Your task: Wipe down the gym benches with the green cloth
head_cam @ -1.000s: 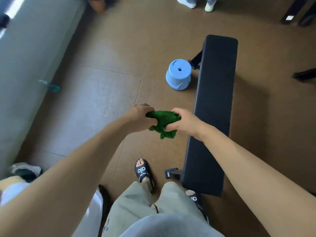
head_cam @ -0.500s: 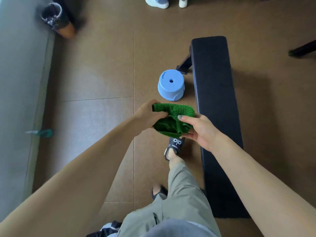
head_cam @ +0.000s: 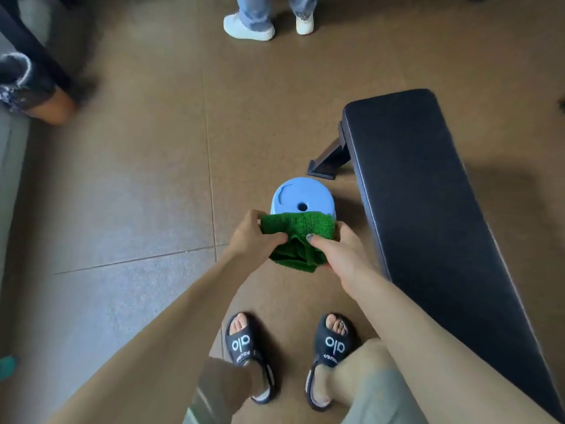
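The green cloth (head_cam: 298,237) is held in the air in front of me, folded over on itself. My left hand (head_cam: 252,240) grips its left edge, fingers curled round the fabric. My right hand (head_cam: 339,255) pinches the right side, thumb on top of the cloth. The black padded gym bench (head_cam: 428,224) stretches along the floor to the right of my hands, apart from the cloth. Neither hand touches the bench.
A blue plastic stool (head_cam: 301,198) stands on the brown floor just beyond the cloth, beside the bench's leg (head_cam: 328,160). My feet in black sandals (head_cam: 244,353) stand below. Another person's white shoes (head_cam: 249,29) are at the top. A grey bench edge (head_cam: 12,166) runs along the left.
I have stepped forward, so the stool now lies just past my hands and the bench sits further right. Both hands have spread the cloth wider between them.
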`<move>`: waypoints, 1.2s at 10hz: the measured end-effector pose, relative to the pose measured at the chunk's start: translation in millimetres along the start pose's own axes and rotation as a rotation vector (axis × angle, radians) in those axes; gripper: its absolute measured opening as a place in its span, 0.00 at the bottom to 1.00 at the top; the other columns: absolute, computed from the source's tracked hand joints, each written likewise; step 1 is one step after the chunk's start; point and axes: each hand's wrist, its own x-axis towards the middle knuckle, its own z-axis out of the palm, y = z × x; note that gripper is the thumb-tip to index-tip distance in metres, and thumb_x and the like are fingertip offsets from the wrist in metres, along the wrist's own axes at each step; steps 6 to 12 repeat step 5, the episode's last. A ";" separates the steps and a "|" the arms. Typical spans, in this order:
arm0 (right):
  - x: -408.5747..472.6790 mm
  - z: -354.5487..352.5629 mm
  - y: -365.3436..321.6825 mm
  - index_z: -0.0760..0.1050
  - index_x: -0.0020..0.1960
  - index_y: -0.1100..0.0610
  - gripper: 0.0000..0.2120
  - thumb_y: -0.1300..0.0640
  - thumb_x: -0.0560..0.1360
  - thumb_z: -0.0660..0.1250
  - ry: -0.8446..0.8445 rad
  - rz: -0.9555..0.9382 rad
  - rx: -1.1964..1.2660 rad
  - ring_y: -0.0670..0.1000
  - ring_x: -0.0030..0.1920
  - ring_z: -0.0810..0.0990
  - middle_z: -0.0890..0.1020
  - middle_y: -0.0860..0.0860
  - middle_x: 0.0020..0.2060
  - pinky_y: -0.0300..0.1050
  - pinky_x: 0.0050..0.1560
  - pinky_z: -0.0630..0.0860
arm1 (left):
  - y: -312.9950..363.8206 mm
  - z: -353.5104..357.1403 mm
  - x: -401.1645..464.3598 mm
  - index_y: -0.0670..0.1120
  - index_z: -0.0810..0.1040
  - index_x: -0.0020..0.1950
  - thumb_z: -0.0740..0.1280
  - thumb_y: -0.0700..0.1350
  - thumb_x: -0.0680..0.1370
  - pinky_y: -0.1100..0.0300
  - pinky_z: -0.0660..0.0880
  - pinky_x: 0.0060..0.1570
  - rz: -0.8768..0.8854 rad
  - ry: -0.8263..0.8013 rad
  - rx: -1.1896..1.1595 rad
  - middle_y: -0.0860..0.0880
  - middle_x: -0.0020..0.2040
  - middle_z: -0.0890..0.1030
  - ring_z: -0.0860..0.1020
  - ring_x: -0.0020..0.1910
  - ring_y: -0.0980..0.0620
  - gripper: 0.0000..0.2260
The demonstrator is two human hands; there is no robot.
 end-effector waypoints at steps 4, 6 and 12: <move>322.0 22.4 102.6 0.74 0.69 0.51 0.23 0.53 0.76 0.73 0.123 -0.216 -0.467 0.53 0.58 0.79 0.79 0.49 0.56 0.57 0.60 0.79 | -119.5 112.4 305.3 0.48 0.63 0.76 0.74 0.44 0.75 0.53 0.78 0.52 0.267 -0.052 0.174 0.44 0.61 0.79 0.80 0.56 0.44 0.33; 352.0 23.2 110.8 0.68 0.73 0.55 0.27 0.54 0.75 0.71 0.216 -0.170 -0.570 0.58 0.63 0.76 0.75 0.54 0.66 0.57 0.62 0.77 | -144.2 126.3 332.1 0.47 0.60 0.79 0.74 0.44 0.76 0.46 0.79 0.59 0.280 -0.065 0.202 0.42 0.64 0.80 0.80 0.59 0.41 0.35; 352.0 23.2 110.8 0.68 0.73 0.55 0.27 0.54 0.75 0.71 0.216 -0.170 -0.570 0.58 0.63 0.76 0.75 0.54 0.66 0.57 0.62 0.77 | -144.2 126.3 332.1 0.47 0.60 0.79 0.74 0.44 0.76 0.46 0.79 0.59 0.280 -0.065 0.202 0.42 0.64 0.80 0.80 0.59 0.41 0.35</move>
